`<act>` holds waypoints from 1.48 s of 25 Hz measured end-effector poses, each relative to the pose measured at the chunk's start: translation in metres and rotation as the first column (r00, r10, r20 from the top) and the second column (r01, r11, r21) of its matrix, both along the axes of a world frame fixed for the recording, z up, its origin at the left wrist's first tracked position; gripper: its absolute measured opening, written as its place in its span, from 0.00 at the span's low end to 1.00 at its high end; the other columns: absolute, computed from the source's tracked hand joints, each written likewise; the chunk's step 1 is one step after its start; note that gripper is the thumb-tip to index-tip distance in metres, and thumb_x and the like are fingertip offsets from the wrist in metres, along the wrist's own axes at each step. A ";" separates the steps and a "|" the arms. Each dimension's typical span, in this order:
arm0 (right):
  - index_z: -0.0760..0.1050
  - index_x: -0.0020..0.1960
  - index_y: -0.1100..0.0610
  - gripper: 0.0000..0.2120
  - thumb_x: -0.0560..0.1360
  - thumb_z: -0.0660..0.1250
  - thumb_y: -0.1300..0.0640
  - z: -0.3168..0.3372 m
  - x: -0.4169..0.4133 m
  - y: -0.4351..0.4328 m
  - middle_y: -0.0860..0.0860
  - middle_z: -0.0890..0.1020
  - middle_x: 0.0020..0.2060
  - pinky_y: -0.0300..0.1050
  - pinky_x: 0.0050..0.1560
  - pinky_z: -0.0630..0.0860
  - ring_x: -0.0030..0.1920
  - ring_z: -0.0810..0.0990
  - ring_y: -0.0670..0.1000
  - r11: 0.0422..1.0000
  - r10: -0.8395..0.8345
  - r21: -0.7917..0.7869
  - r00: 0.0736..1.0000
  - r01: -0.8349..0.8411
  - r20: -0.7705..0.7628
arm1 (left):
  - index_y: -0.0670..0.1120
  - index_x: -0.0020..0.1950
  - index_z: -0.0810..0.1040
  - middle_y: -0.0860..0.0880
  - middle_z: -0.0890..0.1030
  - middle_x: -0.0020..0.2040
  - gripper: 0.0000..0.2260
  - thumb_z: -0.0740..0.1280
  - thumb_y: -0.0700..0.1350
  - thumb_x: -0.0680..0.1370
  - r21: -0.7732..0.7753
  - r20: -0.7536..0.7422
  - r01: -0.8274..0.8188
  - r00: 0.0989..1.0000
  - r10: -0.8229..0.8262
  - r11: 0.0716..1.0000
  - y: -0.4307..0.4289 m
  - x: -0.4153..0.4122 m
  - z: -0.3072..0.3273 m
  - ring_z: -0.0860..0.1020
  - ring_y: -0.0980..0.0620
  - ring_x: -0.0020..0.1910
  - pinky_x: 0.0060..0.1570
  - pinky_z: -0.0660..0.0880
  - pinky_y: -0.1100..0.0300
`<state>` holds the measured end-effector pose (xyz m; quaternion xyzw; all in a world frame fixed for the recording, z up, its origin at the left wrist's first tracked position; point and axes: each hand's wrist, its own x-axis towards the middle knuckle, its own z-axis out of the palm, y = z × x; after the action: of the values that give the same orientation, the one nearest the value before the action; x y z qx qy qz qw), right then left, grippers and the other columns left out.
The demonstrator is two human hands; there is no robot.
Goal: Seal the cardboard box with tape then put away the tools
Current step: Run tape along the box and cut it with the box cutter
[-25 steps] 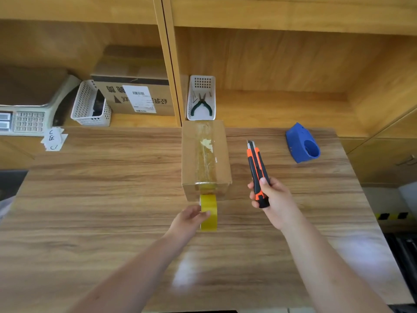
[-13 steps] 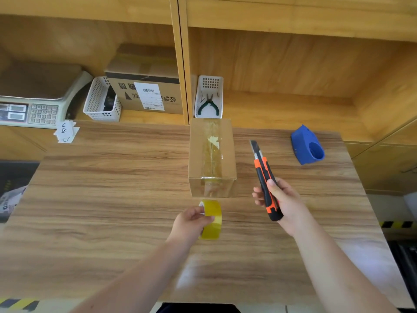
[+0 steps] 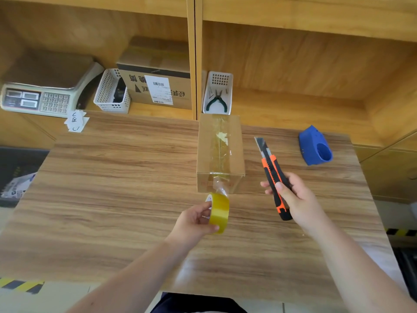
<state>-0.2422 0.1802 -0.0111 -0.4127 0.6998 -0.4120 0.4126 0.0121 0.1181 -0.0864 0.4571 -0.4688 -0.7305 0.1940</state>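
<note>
Nearest the camera, two bare forearms reach out over the wooden table [image 3: 112, 199]. The left hand [image 3: 194, 221] is closed around a roll of yellow tape [image 3: 219, 212], held on edge just above the table, with a clear strip of tape running from the roll up to the near end of the cardboard box [image 3: 220, 154]. The right hand [image 3: 295, 197] is wrapped around the black and orange handle of a utility knife [image 3: 272, 175], whose blade is out and points away from the person, up and slightly left; the knife is to the right of the box and not touching it. The box lies lengthwise on the middle of the table, flaps shut, with clear tape along its top seam and down its near face. Further right, near the table's far edge, a blue tape dispenser [image 3: 314, 146] rests on its own, well apart from the box. Behind the table stands a wooden shelf [image 3: 293, 71]. Right behind the box, a white basket [image 3: 217, 92] holds green-handled pliers [image 3: 216, 101]. In the left bay are a larger labelled carton [image 3: 155, 82], another white basket [image 3: 111, 92] and a weighing scale [image 3: 45, 86], with small paper tags [image 3: 76, 122] just in front of the scale.
</note>
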 end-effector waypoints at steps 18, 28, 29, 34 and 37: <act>0.73 0.53 0.46 0.13 0.79 0.56 0.40 -0.015 -0.017 -0.041 0.45 0.79 0.39 0.46 0.37 0.73 0.44 0.77 0.51 0.810 0.539 0.389 0.298 -0.438 -0.788 | 0.48 0.61 0.80 0.45 0.85 0.54 0.19 0.72 0.33 0.72 0.197 0.004 -0.033 0.999 0.033 0.980 0.003 -0.012 0.002 0.83 0.51 0.45 0.39 0.75 0.63; 0.73 0.55 0.49 0.14 0.80 0.54 0.42 -0.026 -0.031 -0.035 0.46 0.81 0.42 0.44 0.34 0.68 0.47 0.78 0.53 0.812 0.522 0.409 0.205 -0.416 -0.828 | 0.49 0.60 0.80 0.50 0.86 0.48 0.18 0.71 0.33 0.73 0.223 0.019 -0.102 0.995 0.101 0.969 0.006 -0.021 0.002 0.84 0.52 0.46 0.47 0.77 0.57; 0.73 0.55 0.49 0.14 0.80 0.55 0.43 -0.030 -0.027 -0.036 0.47 0.81 0.42 0.44 0.34 0.68 0.47 0.78 0.53 0.817 0.510 0.396 0.204 -0.419 -0.836 | 0.48 0.59 0.80 0.50 0.86 0.48 0.18 0.71 0.32 0.73 0.229 0.014 -0.116 0.993 0.116 0.967 0.005 -0.022 0.003 0.84 0.52 0.46 0.51 0.77 0.53; 0.72 0.52 0.51 0.13 0.81 0.55 0.44 -0.051 -0.007 -0.046 0.48 0.80 0.42 0.45 0.33 0.66 0.46 0.78 0.55 0.791 0.526 0.406 0.170 -0.458 -0.833 | 0.47 0.58 0.81 0.51 0.87 0.45 0.17 0.70 0.31 0.73 0.223 0.042 -0.129 0.992 0.123 0.966 0.005 -0.021 0.002 0.84 0.53 0.43 0.49 0.76 0.55; 0.73 0.54 0.48 0.12 0.80 0.55 0.43 -0.051 -0.029 -0.035 0.46 0.80 0.43 0.45 0.33 0.70 0.45 0.78 0.52 0.816 0.531 0.432 0.203 -0.385 -0.822 | 0.47 0.57 0.81 0.50 0.86 0.45 0.17 0.69 0.30 0.73 0.224 0.036 -0.118 0.993 0.112 0.967 0.010 -0.016 0.001 0.84 0.53 0.43 0.48 0.77 0.56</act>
<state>-0.2712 0.1448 -0.0626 -0.7287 0.6757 0.0799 0.0782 -0.0038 0.1282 -0.0857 0.5108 -0.3577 -0.7613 0.1775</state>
